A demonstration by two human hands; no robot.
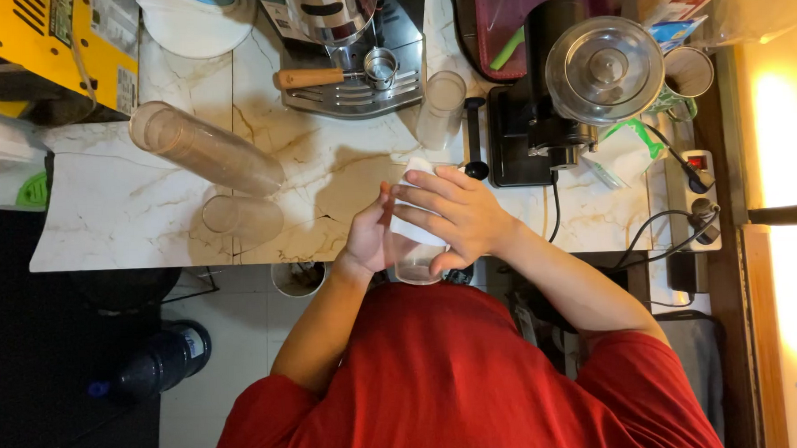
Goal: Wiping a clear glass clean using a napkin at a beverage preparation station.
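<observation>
Clear plastic cup [415,266] at frame centre, just over the near edge of the surface [133,207], gripped from the left by the left hand [368,238], fingers curled round its side. Right hand [456,215] lies over the cup's top, fingers spread and pressing a white cloth or paper towel [413,216] against it; grip is closed on both, cup held between the two hands. Cloth's upper corner sticks out above the fingers. Marbled white surface runs across the upper half of the frame. Just left of the hands a clear glass [242,219] lies on its side, and above it a long stack of clear cups [203,149] lies tilted toward upper left. Another clear cup [439,109] stands upright above the hands. Espresso machine [350,49] at top centre with a wooden-handled portafilter [340,75] on its drip tray. Black tamper [474,140] just right of the upright cup. Black grinder [545,113] upper right, glass lid [604,68] on top. Power strip [700,196] with cables at far right. Yellow box [56,42] upper left. Dark water bottle [160,358] on the floor, lower left. Red shirt [457,381] fills the bottom.
</observation>
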